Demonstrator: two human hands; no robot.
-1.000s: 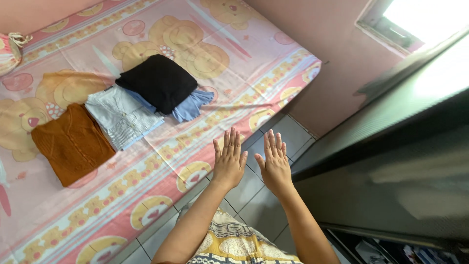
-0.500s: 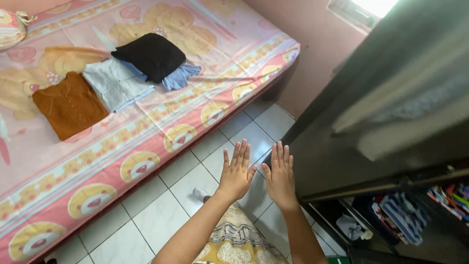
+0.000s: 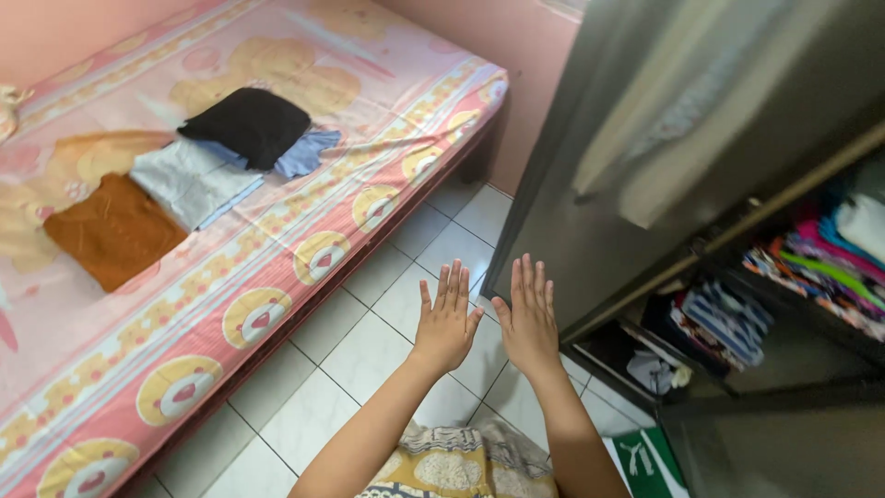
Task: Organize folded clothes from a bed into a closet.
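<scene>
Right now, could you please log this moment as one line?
left hand: open, empty | right hand: open, empty, near wardrobe door | folded clothes on bed

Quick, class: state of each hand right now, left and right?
Left hand: open, fingers spread, holding nothing, above the white tiled floor.
Right hand: open, palm down, holding nothing, beside the dark wardrobe door.

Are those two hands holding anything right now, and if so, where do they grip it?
Nothing is held. The left hand and right hand are open, fingers spread, over the white tiled floor.
</scene>
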